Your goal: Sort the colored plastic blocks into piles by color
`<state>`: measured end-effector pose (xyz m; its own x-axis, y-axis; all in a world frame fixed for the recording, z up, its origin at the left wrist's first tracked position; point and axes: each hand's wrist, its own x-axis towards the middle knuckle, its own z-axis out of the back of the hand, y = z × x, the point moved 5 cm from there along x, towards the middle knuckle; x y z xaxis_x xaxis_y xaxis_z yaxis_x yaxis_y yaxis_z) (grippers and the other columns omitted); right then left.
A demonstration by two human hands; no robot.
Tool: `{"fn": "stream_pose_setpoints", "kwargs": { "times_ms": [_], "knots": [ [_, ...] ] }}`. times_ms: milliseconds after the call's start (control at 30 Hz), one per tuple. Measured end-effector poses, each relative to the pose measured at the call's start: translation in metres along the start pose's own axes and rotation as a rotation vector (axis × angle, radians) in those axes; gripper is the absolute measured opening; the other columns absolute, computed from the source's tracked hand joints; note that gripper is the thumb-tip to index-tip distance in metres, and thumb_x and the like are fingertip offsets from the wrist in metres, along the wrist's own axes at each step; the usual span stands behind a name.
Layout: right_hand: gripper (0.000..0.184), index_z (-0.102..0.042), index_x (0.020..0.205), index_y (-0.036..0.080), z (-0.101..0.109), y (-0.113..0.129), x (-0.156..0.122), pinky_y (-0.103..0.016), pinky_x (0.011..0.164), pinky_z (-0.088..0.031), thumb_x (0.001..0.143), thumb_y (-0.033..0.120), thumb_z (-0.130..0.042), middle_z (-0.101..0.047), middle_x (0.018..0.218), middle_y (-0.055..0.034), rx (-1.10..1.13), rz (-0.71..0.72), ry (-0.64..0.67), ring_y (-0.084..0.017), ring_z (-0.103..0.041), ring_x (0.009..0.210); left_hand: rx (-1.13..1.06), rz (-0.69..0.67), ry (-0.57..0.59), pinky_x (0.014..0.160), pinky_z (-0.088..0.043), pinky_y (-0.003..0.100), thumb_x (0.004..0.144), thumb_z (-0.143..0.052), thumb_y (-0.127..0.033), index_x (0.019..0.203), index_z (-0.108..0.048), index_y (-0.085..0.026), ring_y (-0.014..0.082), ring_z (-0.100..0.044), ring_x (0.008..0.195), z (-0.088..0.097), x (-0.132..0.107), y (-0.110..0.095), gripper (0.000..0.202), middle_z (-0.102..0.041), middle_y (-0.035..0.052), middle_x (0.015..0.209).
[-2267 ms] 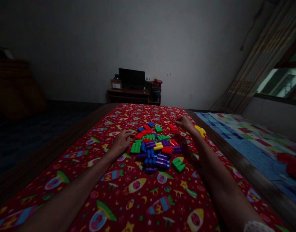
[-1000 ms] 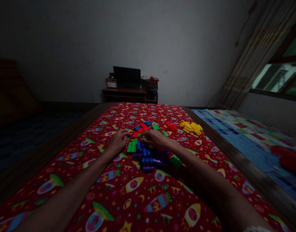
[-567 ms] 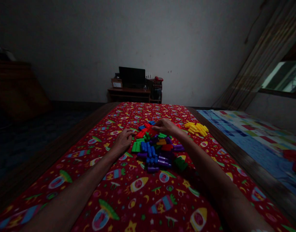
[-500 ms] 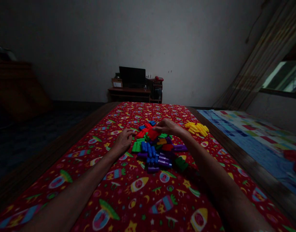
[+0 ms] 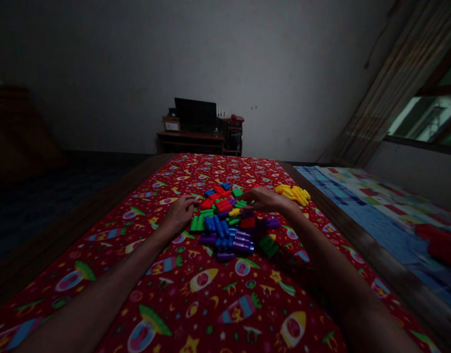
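Observation:
A mixed heap of plastic toy blocks lies on the red patterned cloth [image 5: 196,309]. My right hand [image 5: 265,200] reaches over its far right part, fingertips pinched at the right end of a yellow block [image 5: 234,212]. Just left of that sits a red block [image 5: 223,205], apart from the fingers. At the heap's left edge is my left hand [image 5: 180,213], its fingers loosely bent and apart, holding nothing visible. Green blocks [image 5: 198,223] lie close to it. Blue blocks [image 5: 216,225] and purple blocks [image 5: 243,241] form the near side.
A separate pile of yellow blocks [image 5: 293,193] lies beyond my right wrist. Dark green blocks [image 5: 268,246] are under my right forearm's inner side. A desk with a monitor [image 5: 196,114] stands by the far wall. On the right is a bed with a checked cover [image 5: 343,206].
My right hand has left the red block, which now lies on the heap, and come nearer to the yellow block. My left hand has drawn back slightly leftward. The view has shifted a little.

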<state>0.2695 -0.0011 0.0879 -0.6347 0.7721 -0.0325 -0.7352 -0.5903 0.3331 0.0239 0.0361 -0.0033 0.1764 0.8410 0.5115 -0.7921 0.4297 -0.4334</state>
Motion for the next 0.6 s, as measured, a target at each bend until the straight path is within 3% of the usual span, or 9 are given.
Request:
{"fn": "stream_pose_setpoints", "kwargs": {
  "times_ms": [167, 333, 500, 600],
  "knots": [
    [0.015, -0.072, 0.090, 0.013, -0.016, 0.021, 0.006, -0.022, 0.057, -0.028, 0.088, 0.020, -0.059, -0.067, 0.079, -0.0049, -0.157, 0.114, 0.001, -0.010, -0.049, 0.064, -0.005, -0.002, 0.027, 0.095, -0.052, 0.036, 0.081, -0.038, -0.024, 0.087, -0.073, -0.020, 0.0224, -0.062, 0.104, 0.003, -0.001, -0.002, 0.036, -0.066, 0.0071, 0.109],
    [0.020, -0.069, 0.089, 0.012, -0.003, 0.014, 0.004, -0.023, 0.058, -0.026, 0.091, 0.021, -0.051, -0.062, 0.074, -0.0033, -0.145, 0.049, -0.251, -0.009, -0.044, 0.060, 0.003, 0.020, 0.040, 0.098, -0.051, 0.038, 0.081, -0.038, -0.026, 0.087, -0.074, -0.018, 0.0241, -0.062, 0.106, 0.002, 0.000, -0.001, 0.037, -0.065, 0.0094, 0.111],
    [0.017, -0.069, 0.089, 0.012, 0.002, -0.001, 0.003, -0.022, 0.058, -0.028, 0.088, 0.024, -0.057, -0.061, 0.074, -0.0016, 0.003, 0.027, -0.151, -0.009, -0.045, 0.062, 0.016, 0.031, 0.058, 0.098, -0.050, 0.041, 0.081, -0.036, -0.026, 0.090, -0.074, -0.018, 0.0254, -0.061, 0.108, 0.002, 0.000, -0.003, 0.039, -0.065, 0.0096, 0.113],
    [0.017, -0.069, 0.090, 0.011, 0.012, -0.017, -0.002, -0.021, 0.059, -0.031, 0.084, 0.023, -0.059, -0.062, 0.075, -0.0017, 0.064, 0.020, -0.163, -0.009, -0.047, 0.065, 0.017, 0.023, 0.062, 0.098, -0.050, 0.040, 0.081, -0.035, -0.027, 0.091, -0.074, -0.017, 0.0250, -0.062, 0.108, 0.003, 0.000, -0.003, 0.041, -0.066, 0.0099, 0.112]
  ]
}}
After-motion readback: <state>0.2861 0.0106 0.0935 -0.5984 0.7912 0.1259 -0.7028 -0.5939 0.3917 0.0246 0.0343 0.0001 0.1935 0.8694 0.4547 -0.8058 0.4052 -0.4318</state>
